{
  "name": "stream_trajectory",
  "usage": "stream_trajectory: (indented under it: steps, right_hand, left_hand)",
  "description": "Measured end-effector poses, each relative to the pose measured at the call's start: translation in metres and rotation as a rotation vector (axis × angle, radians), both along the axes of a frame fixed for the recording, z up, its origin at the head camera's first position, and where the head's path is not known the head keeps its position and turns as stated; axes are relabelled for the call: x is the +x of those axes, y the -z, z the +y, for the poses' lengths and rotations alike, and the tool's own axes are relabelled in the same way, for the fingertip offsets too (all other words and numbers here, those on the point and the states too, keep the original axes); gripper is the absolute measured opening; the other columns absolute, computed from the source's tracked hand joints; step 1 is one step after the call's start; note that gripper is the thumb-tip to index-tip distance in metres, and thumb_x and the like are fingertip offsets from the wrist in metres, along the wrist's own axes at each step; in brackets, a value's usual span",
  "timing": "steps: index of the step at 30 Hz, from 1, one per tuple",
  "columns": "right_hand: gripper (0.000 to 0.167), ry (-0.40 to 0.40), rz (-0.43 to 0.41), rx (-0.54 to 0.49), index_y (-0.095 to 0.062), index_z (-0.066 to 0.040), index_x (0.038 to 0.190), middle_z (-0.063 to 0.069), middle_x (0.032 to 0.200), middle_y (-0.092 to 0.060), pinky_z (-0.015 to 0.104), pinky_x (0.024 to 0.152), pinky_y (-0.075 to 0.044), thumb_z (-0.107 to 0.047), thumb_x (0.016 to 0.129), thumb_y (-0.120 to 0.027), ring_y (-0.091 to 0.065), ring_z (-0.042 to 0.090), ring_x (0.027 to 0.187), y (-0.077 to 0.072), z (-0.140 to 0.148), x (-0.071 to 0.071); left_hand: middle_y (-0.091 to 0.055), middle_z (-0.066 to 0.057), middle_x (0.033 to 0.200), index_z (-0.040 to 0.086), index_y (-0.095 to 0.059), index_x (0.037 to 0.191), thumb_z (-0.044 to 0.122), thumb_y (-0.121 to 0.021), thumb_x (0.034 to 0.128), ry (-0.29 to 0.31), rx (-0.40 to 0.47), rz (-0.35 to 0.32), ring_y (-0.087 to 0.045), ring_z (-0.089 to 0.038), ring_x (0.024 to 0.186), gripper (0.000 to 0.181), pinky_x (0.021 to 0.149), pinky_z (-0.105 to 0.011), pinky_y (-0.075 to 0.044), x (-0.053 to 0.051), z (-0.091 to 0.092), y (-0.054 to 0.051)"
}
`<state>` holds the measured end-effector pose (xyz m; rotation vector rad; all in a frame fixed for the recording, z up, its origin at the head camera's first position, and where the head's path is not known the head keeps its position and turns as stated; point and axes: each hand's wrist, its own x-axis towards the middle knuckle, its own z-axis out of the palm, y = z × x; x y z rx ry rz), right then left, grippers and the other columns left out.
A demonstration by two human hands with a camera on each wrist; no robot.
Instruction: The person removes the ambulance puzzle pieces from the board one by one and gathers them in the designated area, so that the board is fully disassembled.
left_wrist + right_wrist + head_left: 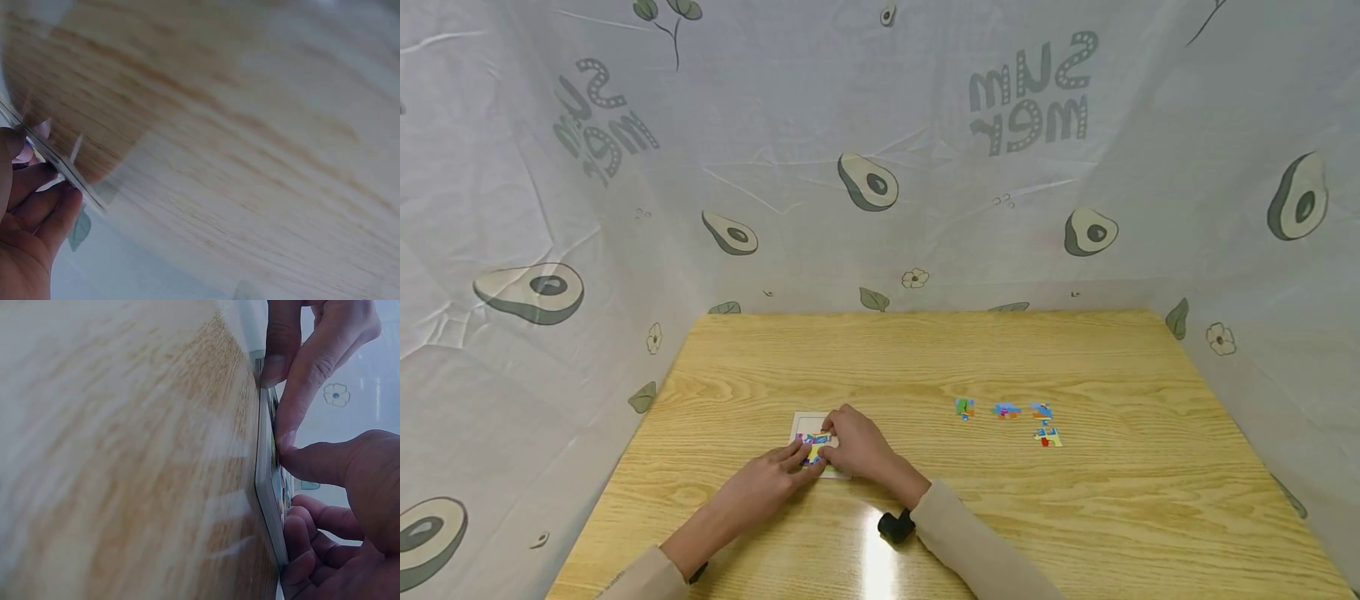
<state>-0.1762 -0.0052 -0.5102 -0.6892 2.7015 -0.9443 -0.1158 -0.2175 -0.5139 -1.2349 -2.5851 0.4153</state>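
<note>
A small square puzzle board (802,419) with a pale frame lies on the table, colourful pieces (813,451) fitted inside it. My left hand (767,479) reaches in from the lower left, its extended fingers pressing on the pieces. From the right, my right hand (867,450) holds a puzzle piece between thumb and fingers at the board's right part; the fingers partly hide that piece. In the right wrist view the right thumb (319,461) meets the left index fingertip over the board (267,469). The left wrist view shows the board's thin edge (69,172) beside the left fingers.
Several loose puzzle pieces lie right of centre: a green one (964,407), a blue-pink one (1006,410), a blue-orange one (1042,411) and a yellow-red one (1049,438). A patterned curtain (925,208) surrounds the wooden table (910,350) at back and sides.
</note>
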Motion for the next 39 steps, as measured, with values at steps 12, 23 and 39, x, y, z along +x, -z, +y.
stream_trajectory:
  steps: [12, 23, 39]
  right_hand:
    - [0.032, 0.005, 0.018, -0.024, -0.07, -0.008, 0.119, 0.006, 0.112, -0.065, 0.024, 0.078, -0.056, -0.025, 0.094, -0.08, -0.067, 0.017, 0.098, 0.0031, 0.0004, 0.0008]
    - [0.009, 0.038, 0.028, -0.174, -0.07, -0.011, 0.107, 0.002, 0.097, -0.067, 0.022, 0.074, -0.052, -0.013, 0.098, -0.07, -0.059, 0.009, 0.085, 0.0038, 0.0023, -0.0003]
    - [0.016, -0.021, -0.017, -0.337, -0.075, -0.016, 0.1, 0.006, 0.095, -0.082, 0.021, 0.072, -0.056, -0.002, 0.097, -0.068, -0.072, 0.007, 0.083, -0.0005, 0.0019, 0.0011]
  left_hand:
    - [-0.07, -0.015, 0.14, 0.023, -0.066, 0.145, 0.01, -0.075, 0.0938, -0.015, 0.02, -0.033, -0.069, -0.029, 0.13, 0.053, 0.096, -0.034, -0.064, 0.0003, -0.0014, 0.002]
    - [-0.07, -0.018, 0.139, 0.022, -0.07, 0.14, 0.011, -0.071, 0.0956, -0.012, 0.061, -0.059, -0.07, -0.031, 0.129, 0.046, 0.098, -0.038, -0.063, -0.0001, -0.0007, 0.0031]
    - [-0.072, -0.018, 0.135, 0.021, -0.069, 0.141, 0.01, -0.074, 0.0934, -0.006, 0.056, -0.064, -0.07, -0.031, 0.128, 0.05, 0.096, -0.037, -0.064, -0.0011, -0.001, 0.001]
